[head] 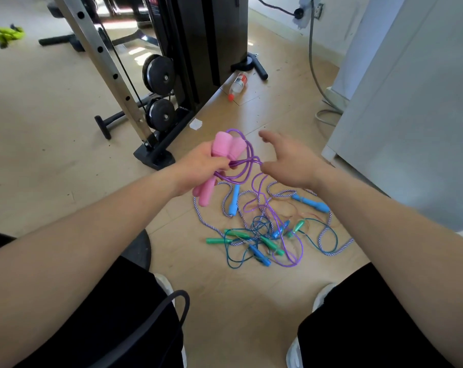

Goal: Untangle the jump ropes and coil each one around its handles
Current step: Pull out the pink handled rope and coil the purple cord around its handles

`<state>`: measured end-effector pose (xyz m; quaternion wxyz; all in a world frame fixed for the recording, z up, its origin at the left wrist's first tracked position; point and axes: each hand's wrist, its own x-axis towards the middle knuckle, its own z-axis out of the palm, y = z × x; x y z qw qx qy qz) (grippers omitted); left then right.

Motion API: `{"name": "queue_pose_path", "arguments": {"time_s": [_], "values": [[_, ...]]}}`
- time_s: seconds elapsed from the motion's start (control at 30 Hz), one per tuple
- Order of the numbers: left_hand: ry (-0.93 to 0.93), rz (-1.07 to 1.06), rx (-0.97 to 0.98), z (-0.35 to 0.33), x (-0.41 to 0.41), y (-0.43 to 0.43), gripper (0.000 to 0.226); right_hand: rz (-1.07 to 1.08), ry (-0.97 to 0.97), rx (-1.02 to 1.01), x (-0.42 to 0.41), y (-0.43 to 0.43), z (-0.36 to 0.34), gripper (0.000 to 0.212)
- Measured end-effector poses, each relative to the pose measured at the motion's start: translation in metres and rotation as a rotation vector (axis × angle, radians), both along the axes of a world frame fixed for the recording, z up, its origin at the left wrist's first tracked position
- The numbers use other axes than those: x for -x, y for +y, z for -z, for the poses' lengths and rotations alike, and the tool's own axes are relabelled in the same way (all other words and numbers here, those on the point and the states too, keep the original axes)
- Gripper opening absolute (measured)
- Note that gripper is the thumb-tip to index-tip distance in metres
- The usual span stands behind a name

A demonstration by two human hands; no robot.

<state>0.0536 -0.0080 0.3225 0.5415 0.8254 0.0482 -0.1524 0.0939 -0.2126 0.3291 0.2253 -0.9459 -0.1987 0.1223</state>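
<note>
Above the tangle (pixel 262 235) on the floor (pixel 225 301), a snag is judged the main risk: the free length of the purple rope (pixel 247 166) is seen running down into that heap, so a knot could be tightened or the pile dragged if winding is forced, and the loose turns could be shed. The pink handles (pixel 225 146) are gripped together in the raised left hand (pixel 201 162), a few purple turns round them. The right hand (pixel 288 160) is held just beside those loops, fingers spread, nothing grasped.

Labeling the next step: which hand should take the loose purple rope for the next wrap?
Right, probably. The right hand is open and beside the purple rope; the left hand is busy gripping the pink handles.
</note>
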Motion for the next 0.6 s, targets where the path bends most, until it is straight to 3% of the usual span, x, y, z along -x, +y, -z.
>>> {"name": "queue_pose_path", "arguments": {"time_s": [0.1,0.2,0.27,0.43,0.5,0.6], "values": [[0.002,-0.015,0.064,-0.005,0.0,-0.011,0.026,-0.05,0.151,-0.179,0.001,0.006,-0.001,0.056],[-0.003,-0.079,0.121,-0.006,-0.002,-0.01,0.007,-0.029,0.351,-0.336,0.0,0.003,-0.003,0.034],[-0.004,-0.152,0.181,-0.005,-0.003,-0.008,0.012,-0.04,0.4,-0.386,0.0,0.004,-0.003,0.029],[-0.028,-0.296,0.357,-0.002,-0.007,-0.011,0.028,-0.154,0.403,-0.443,0.014,0.014,0.001,0.027],[-0.016,-0.311,0.434,0.003,-0.008,-0.015,0.023,-0.12,0.311,-0.468,0.016,0.022,0.005,0.017],[-0.008,-0.298,0.492,0.007,-0.009,-0.019,0.006,-0.051,0.229,-0.429,0.015,0.028,0.013,0.031]]}}
